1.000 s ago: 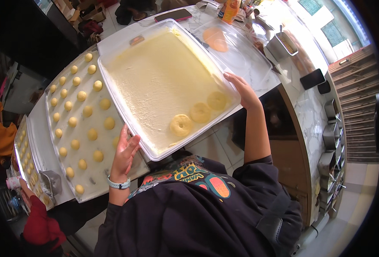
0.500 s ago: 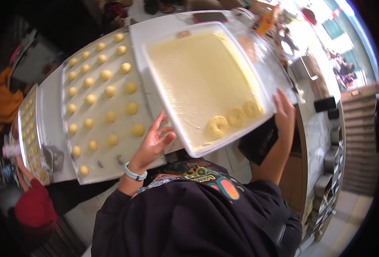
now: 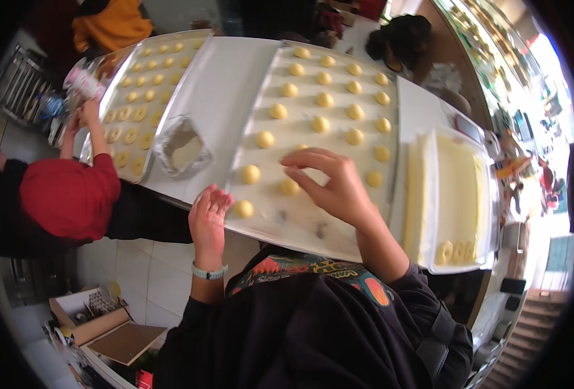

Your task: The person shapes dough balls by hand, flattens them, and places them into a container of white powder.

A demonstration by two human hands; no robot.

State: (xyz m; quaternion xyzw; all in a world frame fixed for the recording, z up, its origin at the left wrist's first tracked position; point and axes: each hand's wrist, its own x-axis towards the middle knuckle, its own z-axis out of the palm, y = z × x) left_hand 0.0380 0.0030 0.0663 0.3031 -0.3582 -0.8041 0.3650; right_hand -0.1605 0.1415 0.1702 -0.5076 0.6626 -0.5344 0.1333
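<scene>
Rows of round yellow dough balls (image 3: pixel 320 124) sit on a large pale tray (image 3: pixel 267 223) in front of me. Over the near part of this tray my right hand (image 3: pixel 339 188) hovers with bent fingers, thumb and fingertips apart, close above a dough ball (image 3: pixel 290 187). At the tray's near left corner is my left hand (image 3: pixel 209 217), its fingers loosely raised, beside another dough ball (image 3: pixel 243 208). Neither hand shows anything in its grasp. To the right stands a white plastic tub (image 3: pixel 433 194) with a pale yellow inside, holding several dough rings (image 3: pixel 455 252) at its near end.
On the left a second tray (image 3: pixel 164 123) carries dough balls and rings; a person in a red top (image 3: pixel 73 194) has their hands beside it. A crumpled lined container (image 3: pixel 182 146) stands between the trays. An open box (image 3: pixel 92 311) lies low at the left.
My view has swung left, so the tub now appears at the far right. My hands have gone from beside the tub to the dough-ball tray, the right one reaching over it.
</scene>
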